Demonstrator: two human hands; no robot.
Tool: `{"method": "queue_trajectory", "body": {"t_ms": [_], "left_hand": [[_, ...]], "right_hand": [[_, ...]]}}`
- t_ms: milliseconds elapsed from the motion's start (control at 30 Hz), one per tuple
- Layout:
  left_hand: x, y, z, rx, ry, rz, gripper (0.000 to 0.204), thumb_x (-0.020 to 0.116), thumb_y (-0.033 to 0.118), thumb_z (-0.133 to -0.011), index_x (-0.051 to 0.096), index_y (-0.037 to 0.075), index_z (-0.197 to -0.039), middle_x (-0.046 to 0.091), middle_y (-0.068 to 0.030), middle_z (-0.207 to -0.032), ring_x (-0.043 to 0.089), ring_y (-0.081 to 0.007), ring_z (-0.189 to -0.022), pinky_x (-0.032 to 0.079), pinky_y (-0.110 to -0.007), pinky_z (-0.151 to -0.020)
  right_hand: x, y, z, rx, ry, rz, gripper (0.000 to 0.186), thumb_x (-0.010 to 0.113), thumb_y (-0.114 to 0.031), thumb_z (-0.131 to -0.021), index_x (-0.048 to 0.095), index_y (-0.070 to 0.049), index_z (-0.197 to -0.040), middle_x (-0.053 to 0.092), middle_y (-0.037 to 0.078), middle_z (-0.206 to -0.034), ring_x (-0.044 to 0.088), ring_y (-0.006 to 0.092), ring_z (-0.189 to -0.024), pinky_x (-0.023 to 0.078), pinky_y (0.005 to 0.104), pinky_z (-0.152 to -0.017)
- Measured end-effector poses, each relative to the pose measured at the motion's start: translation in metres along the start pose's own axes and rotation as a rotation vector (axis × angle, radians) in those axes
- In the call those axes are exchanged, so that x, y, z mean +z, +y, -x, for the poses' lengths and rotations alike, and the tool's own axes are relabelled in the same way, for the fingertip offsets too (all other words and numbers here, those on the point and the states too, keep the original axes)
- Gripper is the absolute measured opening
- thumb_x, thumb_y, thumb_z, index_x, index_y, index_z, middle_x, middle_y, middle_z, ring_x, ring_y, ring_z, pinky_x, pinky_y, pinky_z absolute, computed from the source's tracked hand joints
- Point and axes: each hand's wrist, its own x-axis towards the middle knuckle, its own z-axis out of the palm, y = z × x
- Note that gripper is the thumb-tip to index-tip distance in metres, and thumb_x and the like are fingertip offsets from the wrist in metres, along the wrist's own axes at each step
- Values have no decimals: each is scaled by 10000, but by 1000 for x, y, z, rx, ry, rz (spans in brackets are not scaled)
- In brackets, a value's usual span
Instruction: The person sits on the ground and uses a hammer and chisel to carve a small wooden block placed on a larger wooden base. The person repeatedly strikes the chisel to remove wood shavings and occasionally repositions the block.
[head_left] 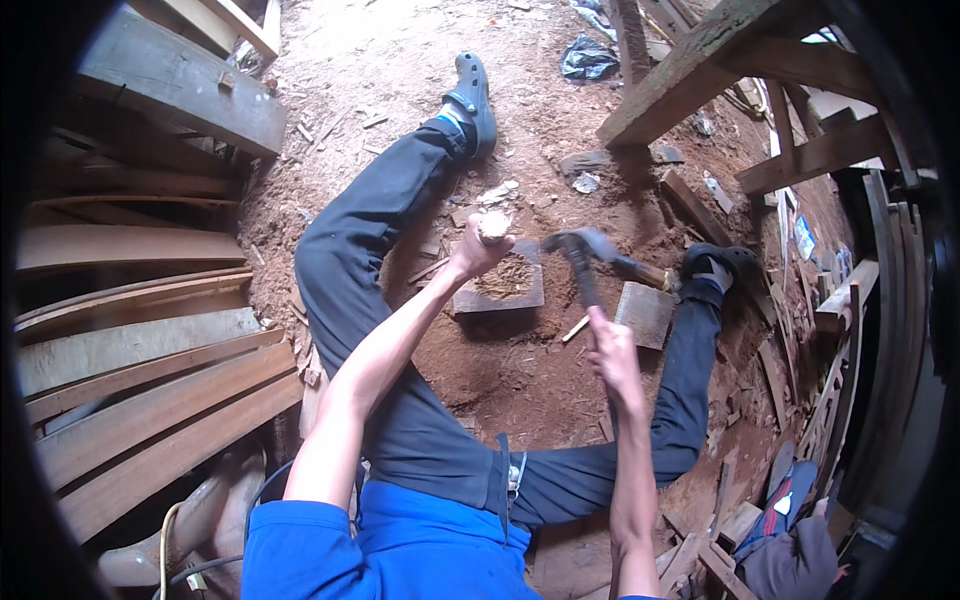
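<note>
My left hand [478, 255] grips an upright piece with a pale, battered round top [494, 225], held over a wooden block [520, 292] with a rough, chipped-out hollow. Whether its lower end touches the block is hidden. My right hand [610, 350] is wrapped round the handle of a hammer [585, 270], whose dark metal head is raised to the right of the piece and slightly blurred. Behind it, a tool with a wooden end [652, 276] lies near my right foot, beside a second grey wooden block [642, 318]. My legs are spread around the blocks.
Stacked planks [150, 400] line the left. A timber frame [680, 80] rises at upper right, with loose boards [830, 320] below. Black plastic [588, 60] and scraps lie on the sawdust-covered ground [370, 80]. Slippers [785, 500] and brown-grey cloth [790, 560] sit at lower right.
</note>
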Motion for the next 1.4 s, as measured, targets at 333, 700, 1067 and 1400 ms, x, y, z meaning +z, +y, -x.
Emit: {"method": "queue_trajectory", "body": {"t_ms": [333,700,1067,1400], "left_hand": [[1,33,-1,-119,-173,-79,179,700,180,-783,611,27,-753,612,-90,-643,597,-183,-600,487,-346,-566],[8,23,0,-125,-193,-59,220,688,243,-811,633,30,-792,653,-117,-712,638,-205,-645,507,-366,-592],[-6,31,-15,-259,70,546,110,599,41,-855,555,66,-756,473,39,-532,497,-56,-491,366,-246,-418],[7,4,-5,-163,5,23,72,632,55,-778,604,26,-718,579,-3,-573,548,-82,-501,440,-271,-444]], "right_hand": [[-13,-78,57,-730,89,-428,558,487,-582,-955,514,-61,-757,358,-58,-514,351,26,-444,220,204,-395],[-2,-3,16,31,-52,8,635,432,-600,-972,449,-72,-619,418,-18,-511,410,81,-472,309,298,-443],[17,66,-47,-17,-116,600,706,481,-613,-921,492,27,-623,512,188,-542,561,314,-560,412,475,-576],[14,70,-49,-32,-75,581,734,474,-652,-909,511,11,-599,531,188,-541,592,343,-572,432,481,-600]]}}
